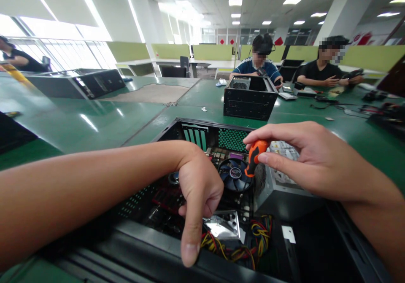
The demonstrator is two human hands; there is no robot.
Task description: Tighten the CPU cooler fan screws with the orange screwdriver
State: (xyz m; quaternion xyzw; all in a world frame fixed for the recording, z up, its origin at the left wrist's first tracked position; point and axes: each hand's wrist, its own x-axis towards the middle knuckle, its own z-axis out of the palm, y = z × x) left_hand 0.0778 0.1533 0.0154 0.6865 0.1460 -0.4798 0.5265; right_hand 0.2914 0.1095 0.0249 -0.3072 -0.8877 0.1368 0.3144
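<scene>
The left arm (88,186) is bare and reaches in from the left. Its wrist (187,153) bends down. The left hand (202,181) has its thumb (191,232) pointing down and its other fingers curled under, partly hidden. The right arm (376,215) is bare too. The right hand (306,156) bends left, with pointer finger (268,132) and right thumb (278,163) in a pinch

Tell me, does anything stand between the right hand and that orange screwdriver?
Nothing visible does: the right hand holds the orange screwdriver by its handle, which overlaps the fan's edge in this view.
</scene>
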